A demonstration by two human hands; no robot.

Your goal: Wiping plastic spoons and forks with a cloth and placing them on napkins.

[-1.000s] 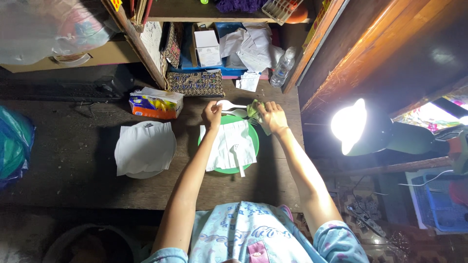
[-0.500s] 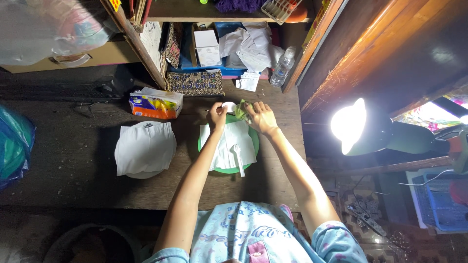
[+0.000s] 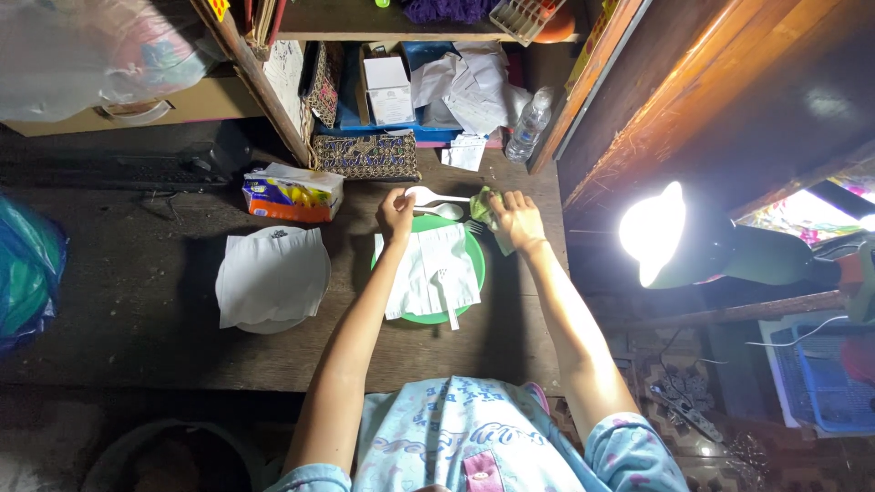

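White plastic spoons (image 3: 437, 202), 2 of them as far as the view shows, are pinched at one end by the left hand (image 3: 396, 215), its fingers curled closed around them. The right hand (image 3: 518, 221) is clenched on a crumpled green cloth (image 3: 484, 209), which is pressed against the spoons' other end, where fork tines (image 3: 474, 225) also show just beside the cloth. Both hands sit at the far rim of a round green plate (image 3: 475, 270), which lies near the right edge of the dark wooden table (image 3: 137, 319), about midway between its near and far edges.

A white paper napkin (image 3: 427, 266) covers most of the plate, and 1 white plastic fork (image 3: 446, 292) lies on it, handle reaching over the near rim. To the left, well apart from the green plate, a second plate (image 3: 269, 325) sits under another white napkin (image 3: 272, 276). Just beyond that, towards the far edge, lies a colourful tissue pack (image 3: 292, 193). A woven patterned pouch (image 3: 365, 157) stands at the far edge, with a clear plastic bottle (image 3: 529, 124) near the far right corner. Off the table's right edge, a desk lamp (image 3: 674, 237) shines brightly.
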